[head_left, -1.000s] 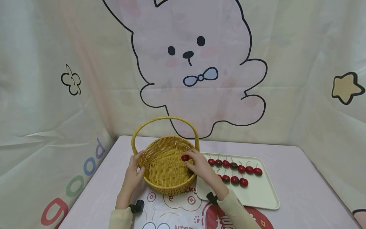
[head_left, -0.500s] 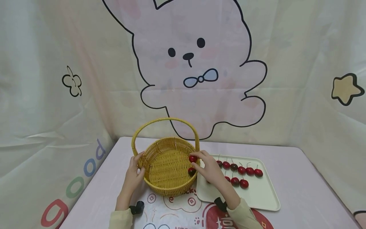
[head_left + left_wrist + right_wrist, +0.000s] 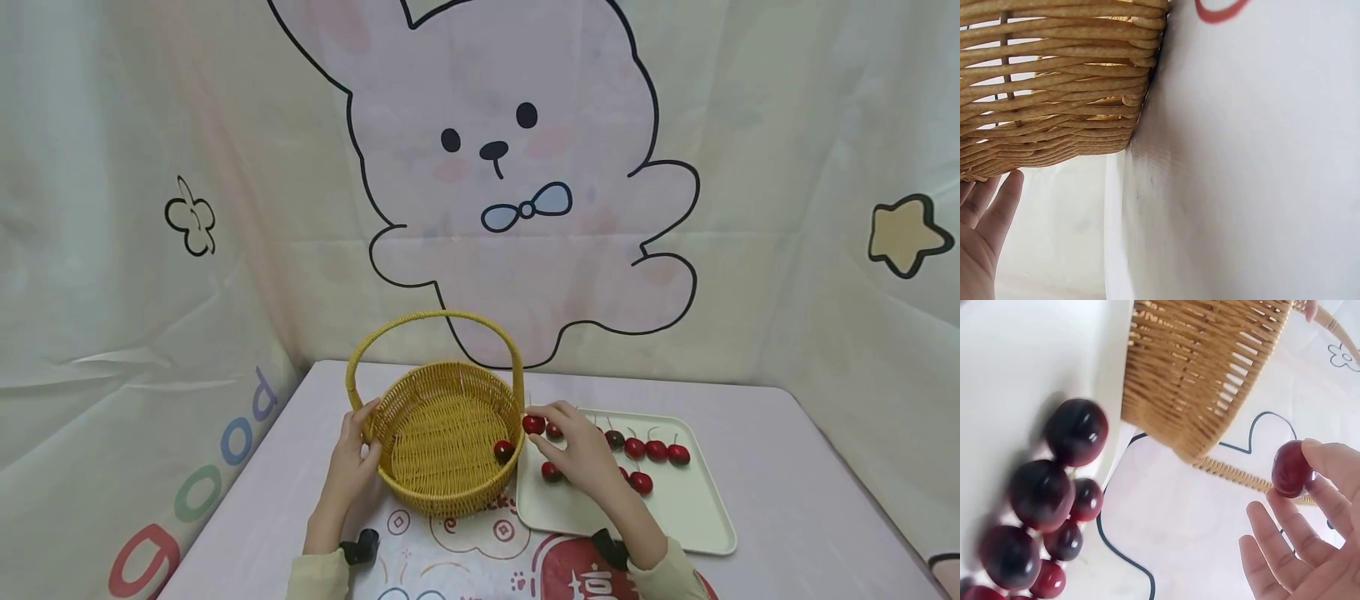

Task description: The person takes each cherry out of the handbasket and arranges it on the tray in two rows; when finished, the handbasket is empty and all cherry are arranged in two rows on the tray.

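Observation:
A yellow wicker basket (image 3: 450,450) with an arched handle stands at the middle of the table. My left hand (image 3: 348,454) touches its left rim near the handle's foot. In the left wrist view, outstretched fingers (image 3: 1000,206) meet the woven side; the rest of that hand lies outside that view. Just beyond the basket's right rim, my right hand (image 3: 581,450) pinches a dark red cherry (image 3: 1291,469) between thumb and finger, above the tray's left end. One dark cherry (image 3: 504,452) lies inside the basket, by its right wall.
A cream rectangular tray (image 3: 690,517) stands right of the basket, bearing two rows of stemmed cherries (image 3: 656,451), partly hidden by my right hand. A printed mat (image 3: 480,542) lies at the table's front. Curtains with cartoon drawings (image 3: 495,275) rise behind and at both sides.
My right hand has moved rightward out of the basket, over its rim to the tray, with the cherry pinched in it. The cherry in the basket has come into view. My left hand stays put.

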`<state>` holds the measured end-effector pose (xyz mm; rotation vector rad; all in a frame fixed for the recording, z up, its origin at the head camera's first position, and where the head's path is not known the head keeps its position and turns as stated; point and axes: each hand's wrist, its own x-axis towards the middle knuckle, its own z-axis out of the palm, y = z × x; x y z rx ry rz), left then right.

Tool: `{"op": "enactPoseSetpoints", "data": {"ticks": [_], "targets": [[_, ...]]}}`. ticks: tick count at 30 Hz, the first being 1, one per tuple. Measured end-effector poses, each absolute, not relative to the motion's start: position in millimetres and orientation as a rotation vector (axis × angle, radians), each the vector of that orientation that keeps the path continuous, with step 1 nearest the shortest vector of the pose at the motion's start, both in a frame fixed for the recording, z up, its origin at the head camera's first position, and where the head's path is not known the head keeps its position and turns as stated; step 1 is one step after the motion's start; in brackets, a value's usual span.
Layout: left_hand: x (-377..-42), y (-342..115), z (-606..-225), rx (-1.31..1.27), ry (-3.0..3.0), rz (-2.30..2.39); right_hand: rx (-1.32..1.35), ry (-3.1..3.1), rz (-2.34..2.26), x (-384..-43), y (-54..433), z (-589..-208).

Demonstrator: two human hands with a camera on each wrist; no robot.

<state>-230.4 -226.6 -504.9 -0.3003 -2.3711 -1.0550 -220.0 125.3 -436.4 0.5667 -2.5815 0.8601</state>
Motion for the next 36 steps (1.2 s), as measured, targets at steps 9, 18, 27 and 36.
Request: {"op": "enactPoseSetpoints", "data": {"ticks": [9,18,27,36], "targets": [[-230.6,-226.5,-506.1,-0.297,-2.372,-1.041,0.570,-2.522,0.742,-211.8,149.8,-442.9],[-230.1,-226.4,-505.6,-0.301,-2.366,-1.033,0.554,-2.496,0.681,-202.2,176.4,-448.4],[-229.7,-225.8,-503.9,-0.285,-2.380,-1.017,0.481,-2.527,0.622,-198.9,205.4,-458.3],[-230.1,-226.8,-504.5,-0.288,-2.383,-1.025,0.442,-2.606,0.564,-196.3,230.5,-462.0]]}}
